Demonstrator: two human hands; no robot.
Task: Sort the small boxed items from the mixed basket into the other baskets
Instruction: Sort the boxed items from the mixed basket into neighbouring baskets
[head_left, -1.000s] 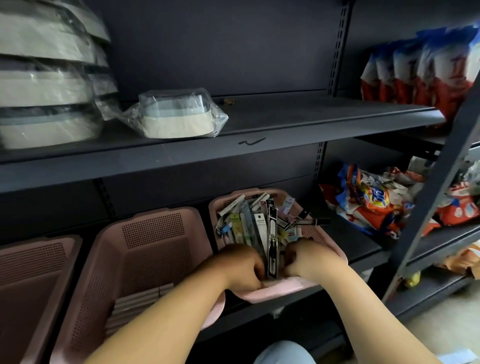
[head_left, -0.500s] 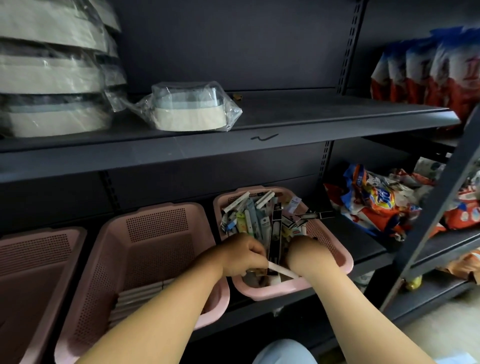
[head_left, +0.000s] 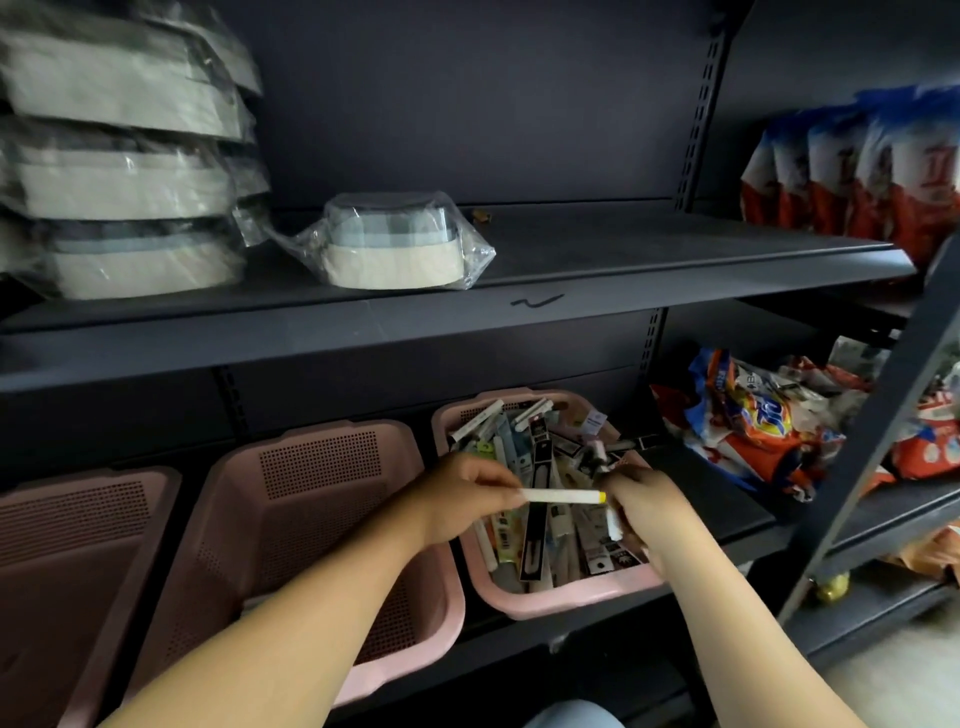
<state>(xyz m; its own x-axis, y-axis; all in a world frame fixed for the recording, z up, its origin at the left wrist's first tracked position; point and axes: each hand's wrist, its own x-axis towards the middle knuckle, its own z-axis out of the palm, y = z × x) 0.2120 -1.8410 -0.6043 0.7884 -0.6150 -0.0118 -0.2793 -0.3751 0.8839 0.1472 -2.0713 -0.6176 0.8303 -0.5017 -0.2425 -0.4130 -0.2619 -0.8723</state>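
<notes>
A slim, yellow-tipped white box (head_left: 563, 496) is pinched by the left hand (head_left: 462, 493) above the crowded pink basket (head_left: 561, 597); a second white box (head_left: 614, 522) is gripped in the right hand (head_left: 644, 504).

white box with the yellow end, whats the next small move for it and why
Probably swing the left hand leftward, carrying the white box over the middle basket. The box is level above the mixed basket, pinched at its plain end, and the middle basket stands just left of it. The right hand, gripping a small white piece, sits by the yellow end; contact is unclear.
</notes>
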